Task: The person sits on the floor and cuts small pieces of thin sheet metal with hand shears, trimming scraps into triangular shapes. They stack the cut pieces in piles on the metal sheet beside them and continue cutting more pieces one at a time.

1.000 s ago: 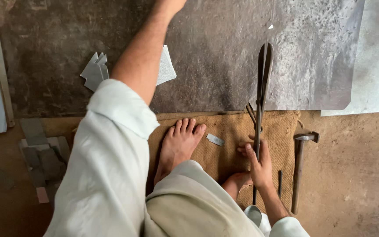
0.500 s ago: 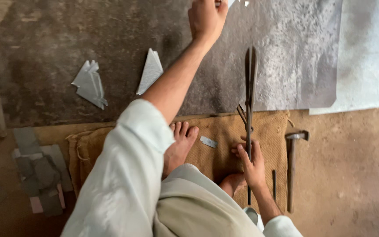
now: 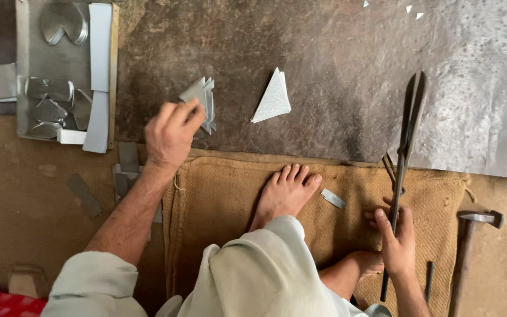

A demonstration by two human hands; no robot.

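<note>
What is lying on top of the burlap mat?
On the burlap mat lie a bare foot, a small metal strip and the shears' handles under the right hand. Clothing covers its lower middle.

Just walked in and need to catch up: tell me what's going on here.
A person sits on a burlap mat on the floor, bare foot forward. The left hand is on a small stack of cut metal pieces lying on a big metal sheet. The right hand grips the handles of long shears, blades resting on the sheet. A triangular offcut lies nearby; a hammer lies to the right.
</note>
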